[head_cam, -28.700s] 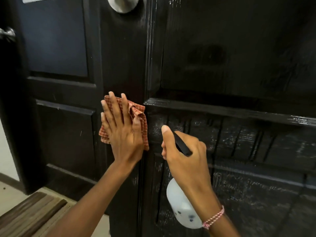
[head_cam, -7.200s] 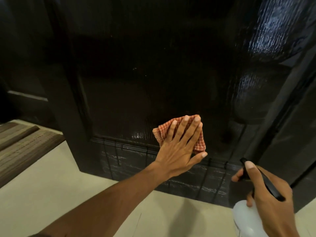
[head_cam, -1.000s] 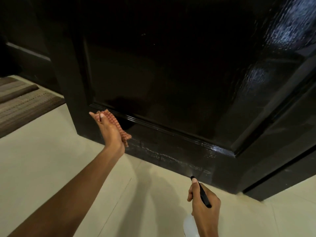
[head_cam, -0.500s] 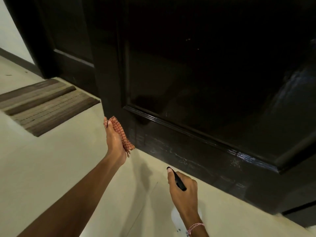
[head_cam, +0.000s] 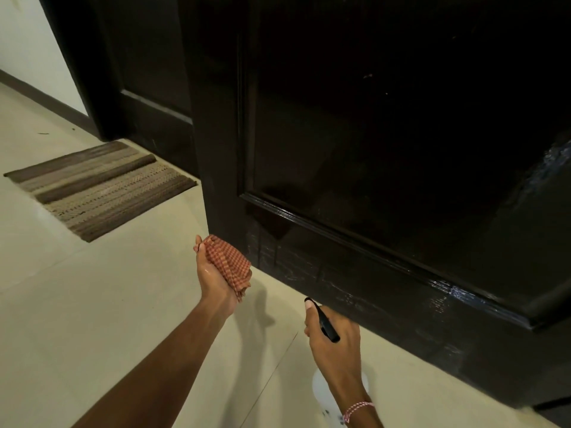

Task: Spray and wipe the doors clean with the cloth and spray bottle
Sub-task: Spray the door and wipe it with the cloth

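A glossy black panelled door (head_cam: 386, 149) fills the right and top of the head view; its bottom rail shows wet streaks. My left hand (head_cam: 213, 278) holds a bunched red-checked cloth (head_cam: 230, 264) just off the door's lower left corner, apart from the wood. My right hand (head_cam: 335, 344) grips the white spray bottle (head_cam: 321, 393) by its black trigger head (head_cam: 327, 324), low above the floor in front of the bottom rail. Most of the bottle is hidden behind my wrist.
A second dark door (head_cam: 148, 72) stands further back on the left. A brown striped doormat (head_cam: 99, 186) lies on the cream tiled floor (head_cam: 92, 304) in front of it. A white wall with a dark skirting (head_cam: 37, 94) runs at the far left.
The cloth has come off the door's lower left edge and is now bunched in my left hand beside it. The view has swung left; my right hand stays low with the bottle.
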`<control>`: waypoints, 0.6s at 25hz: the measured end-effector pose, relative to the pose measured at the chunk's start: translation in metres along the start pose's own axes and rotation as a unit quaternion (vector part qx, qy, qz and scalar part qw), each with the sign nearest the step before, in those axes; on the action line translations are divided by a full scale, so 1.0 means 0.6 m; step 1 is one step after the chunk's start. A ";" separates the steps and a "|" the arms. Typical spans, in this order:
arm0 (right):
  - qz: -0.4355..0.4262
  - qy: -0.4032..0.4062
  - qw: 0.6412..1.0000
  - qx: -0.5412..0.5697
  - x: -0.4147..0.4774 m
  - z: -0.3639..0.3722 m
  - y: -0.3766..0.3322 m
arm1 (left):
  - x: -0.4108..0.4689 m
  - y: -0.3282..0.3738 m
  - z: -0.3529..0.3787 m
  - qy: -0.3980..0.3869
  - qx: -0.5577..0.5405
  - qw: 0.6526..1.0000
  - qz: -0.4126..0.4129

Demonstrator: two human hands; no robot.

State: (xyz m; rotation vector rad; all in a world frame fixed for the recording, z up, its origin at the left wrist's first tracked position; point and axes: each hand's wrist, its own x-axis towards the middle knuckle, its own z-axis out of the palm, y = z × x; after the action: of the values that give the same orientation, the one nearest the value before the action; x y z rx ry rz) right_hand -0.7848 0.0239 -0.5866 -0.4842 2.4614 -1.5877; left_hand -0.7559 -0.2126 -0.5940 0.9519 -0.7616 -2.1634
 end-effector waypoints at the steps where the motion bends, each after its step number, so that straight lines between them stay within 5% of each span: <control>1: 0.011 -0.010 1.000 -0.002 0.002 0.005 -0.005 | -0.003 0.001 -0.003 0.008 0.000 1.000 0.004; 15: -0.097 -0.010 0.995 -0.020 0.049 0.076 -0.015 | 0.040 -0.012 -0.061 0.013 -0.025 0.999 -0.016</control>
State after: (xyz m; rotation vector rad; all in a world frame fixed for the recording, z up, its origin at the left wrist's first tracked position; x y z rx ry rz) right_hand -0.7963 -0.0289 -0.5963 -0.7615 2.5022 -1.5941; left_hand -0.7420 -0.2346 -0.6301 0.9722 -0.6810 -2.1828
